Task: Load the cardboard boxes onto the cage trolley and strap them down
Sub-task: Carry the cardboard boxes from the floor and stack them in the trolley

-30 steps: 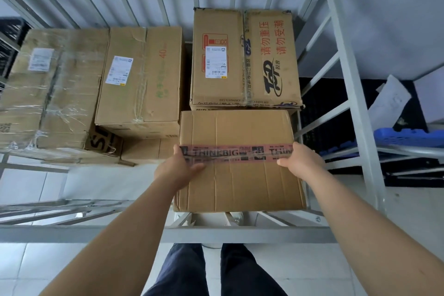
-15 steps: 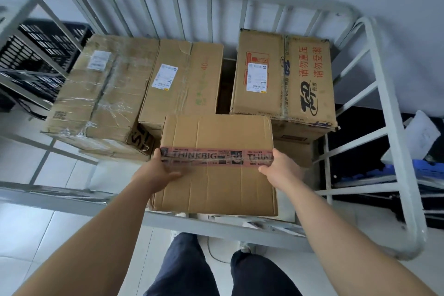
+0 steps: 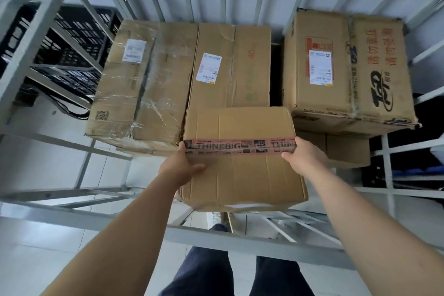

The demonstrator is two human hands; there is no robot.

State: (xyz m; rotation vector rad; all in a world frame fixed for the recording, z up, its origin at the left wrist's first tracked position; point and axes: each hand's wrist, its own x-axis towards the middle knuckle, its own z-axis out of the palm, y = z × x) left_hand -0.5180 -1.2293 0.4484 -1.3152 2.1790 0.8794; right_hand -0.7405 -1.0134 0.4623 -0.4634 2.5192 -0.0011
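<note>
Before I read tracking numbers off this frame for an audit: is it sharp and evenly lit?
Head view: shipping labels smear with motion blur, unreadable; only the THINKBIG tape on the held cardboard box reads; wide-angle distortion bows the cage trolley; lighting soft, even.

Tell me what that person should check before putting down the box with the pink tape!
1. Grip: left hand and right hand each hold a side of the taped box: ok.
2. Seal: the pink tape runs unbroken across the top: ok.
3. Landing spot: hidden under the box itself: cannot tell.
4. Gap to the middle box: their edges overlap in this view, touching or apart: cannot tell.
5. Strap for the cage trolley: none in view: cannot tell.
</note>
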